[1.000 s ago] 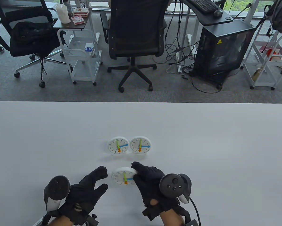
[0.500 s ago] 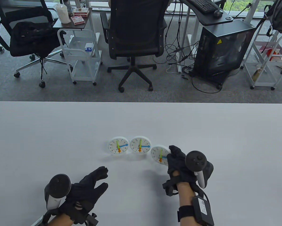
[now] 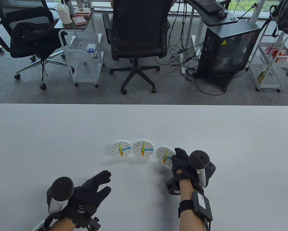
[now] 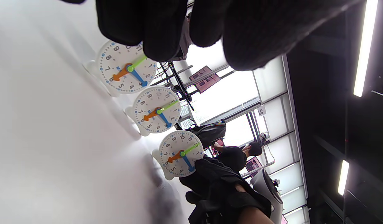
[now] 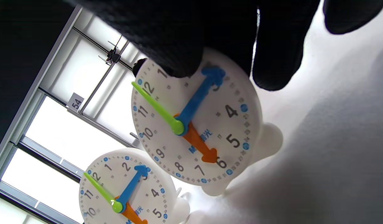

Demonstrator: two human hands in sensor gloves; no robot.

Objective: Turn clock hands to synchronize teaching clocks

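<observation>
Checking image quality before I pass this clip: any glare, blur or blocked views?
Table view: sharp, evenly lit. Left wrist view: rolled sideways, blown-out windows, blurred left hand across the top. Right wrist view: tilted, backlit; right hand covers part of the third clock.

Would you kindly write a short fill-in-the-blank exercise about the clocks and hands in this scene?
1. ____ teaching clocks stand in a row on the table.
2. The right hand holds the ____ clock of the row in the table view.
3. On the held clock, the orange hand points at ____.
4. The left hand holds ____.

Missing words: three; rightmost; 6; nothing
</observation>
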